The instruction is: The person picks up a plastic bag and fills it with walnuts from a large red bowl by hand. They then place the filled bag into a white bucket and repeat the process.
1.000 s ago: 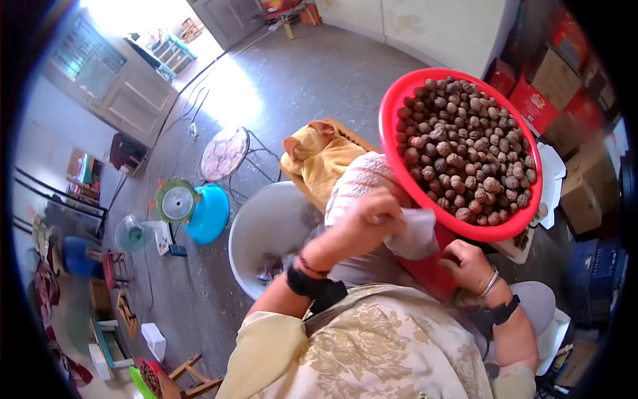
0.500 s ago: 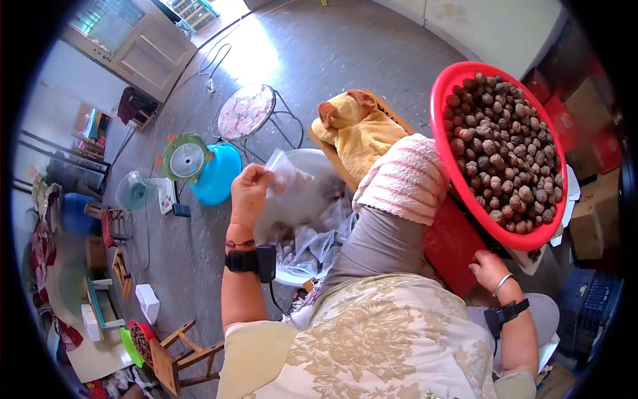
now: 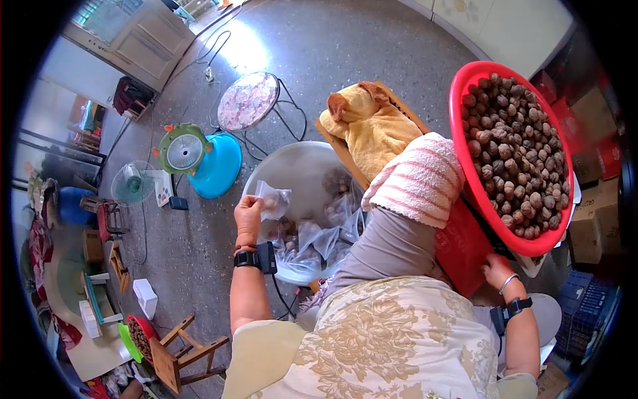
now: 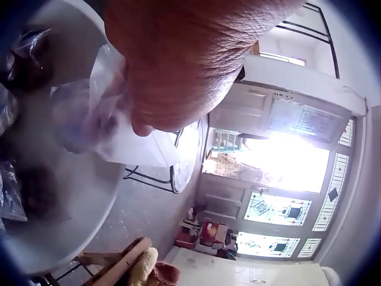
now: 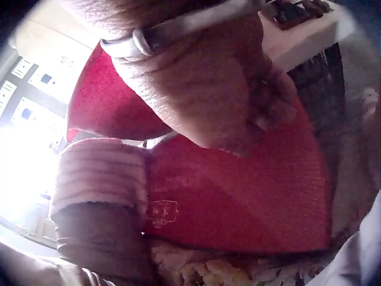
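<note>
My left hand (image 3: pixel 248 216) pinches a small clear plastic bag (image 3: pixel 274 201) with brownish contents. It hangs over the left side of a large pale tub (image 3: pixel 256 174) holding several filled clear bags (image 3: pixel 312 236). In the left wrist view the thumb and fingers grip the bag's top, and the bag hangs in front of the tub's rim. My right hand (image 3: pixel 497 271) lies at the edge of a flat red surface (image 3: pixel 458 246) with a printed mark, its fingers loosely curled around nothing visible. Above it stands a red basin (image 3: pixel 458 133) heaped with walnuts (image 3: pixel 512 156).
A striped towel (image 3: pixel 419 179) covers the knee beside the basin. Past the tub are a yellow cloth (image 3: pixel 365 133) on a wooden seat, a round stool (image 3: pixel 249 101) and a green fan (image 3: pixel 183 151). Cardboard boxes (image 3: pixel 595 219) line the right side.
My left hand has carried the plastic bag from the lap leftward to over the tub, then slightly lower. My right hand stays by the red surface. The head view has shifted.
</note>
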### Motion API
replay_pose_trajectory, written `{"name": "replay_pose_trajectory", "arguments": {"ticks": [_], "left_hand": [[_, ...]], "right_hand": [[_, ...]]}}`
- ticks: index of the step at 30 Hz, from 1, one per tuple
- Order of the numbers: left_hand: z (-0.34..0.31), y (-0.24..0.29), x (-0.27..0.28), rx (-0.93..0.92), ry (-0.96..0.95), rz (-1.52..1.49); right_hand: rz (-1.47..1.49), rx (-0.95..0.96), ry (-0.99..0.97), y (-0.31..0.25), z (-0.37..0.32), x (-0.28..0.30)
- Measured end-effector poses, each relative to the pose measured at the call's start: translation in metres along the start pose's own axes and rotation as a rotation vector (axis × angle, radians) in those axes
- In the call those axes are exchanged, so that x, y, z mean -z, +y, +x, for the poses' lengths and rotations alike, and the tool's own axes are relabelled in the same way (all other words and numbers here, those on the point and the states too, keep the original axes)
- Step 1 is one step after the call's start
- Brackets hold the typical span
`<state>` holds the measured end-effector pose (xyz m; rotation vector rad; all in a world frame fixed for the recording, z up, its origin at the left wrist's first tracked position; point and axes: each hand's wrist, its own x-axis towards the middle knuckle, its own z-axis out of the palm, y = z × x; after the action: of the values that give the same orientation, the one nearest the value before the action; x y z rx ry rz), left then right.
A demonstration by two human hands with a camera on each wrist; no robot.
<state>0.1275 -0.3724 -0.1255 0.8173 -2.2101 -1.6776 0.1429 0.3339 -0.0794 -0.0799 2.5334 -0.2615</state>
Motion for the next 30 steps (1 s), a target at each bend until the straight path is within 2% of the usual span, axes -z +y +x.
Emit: {"name": "replay_pose_trajectory", "arguments": {"ticks": [5, 8, 10, 17, 20, 22, 23, 25, 28, 29, 30], "left_hand": [[0.020, -0.022, 0.006, -0.019, 0.003, 0.068], [0.035, -0.036, 0.009, -0.050, 0.026, 0.129], [0.042, -0.043, 0.012, 0.004, 0.093, 0.142], [0.060, -0.071, 0.024, 0.007, 0.128, 0.206], [0.066, -0.080, 0.026, 0.062, 0.129, 0.162], [0.072, -0.097, 0.029, 0.082, 0.122, 0.182], [0.076, -0.106, 0.030, 0.083, 0.116, 0.180], [0.082, -0.121, 0.032, 0.099, 0.125, 0.225], [0.078, -0.110, 0.030, 0.189, 0.113, 0.250], [0.080, -0.113, 0.030, 0.191, 0.105, 0.250], [0.084, -0.120, 0.033, 0.196, 0.125, 0.369]], "right_hand": [[-0.008, -0.057, -0.084, 0.012, 0.004, -0.008], [0.024, -0.070, -0.047, 0.023, 0.005, -0.015], [0.071, -0.091, -0.061, 0.024, 0.008, -0.015], [0.036, -0.091, 0.001, 0.036, 0.008, -0.019], [0.198, -0.212, -0.008, 0.048, 0.012, -0.029], [0.204, -0.166, -0.020, 0.032, 0.008, -0.014], [0.203, -0.172, -0.019, 0.041, 0.009, -0.021], [-0.128, 0.148, 0.271, 0.076, 0.014, -0.045], [-0.043, 0.056, 0.179, 0.057, 0.009, -0.030], [-0.044, 0.048, 0.177, 0.062, 0.010, -0.035], [-0.042, -0.040, 0.153, 0.078, 0.015, -0.046]]}}
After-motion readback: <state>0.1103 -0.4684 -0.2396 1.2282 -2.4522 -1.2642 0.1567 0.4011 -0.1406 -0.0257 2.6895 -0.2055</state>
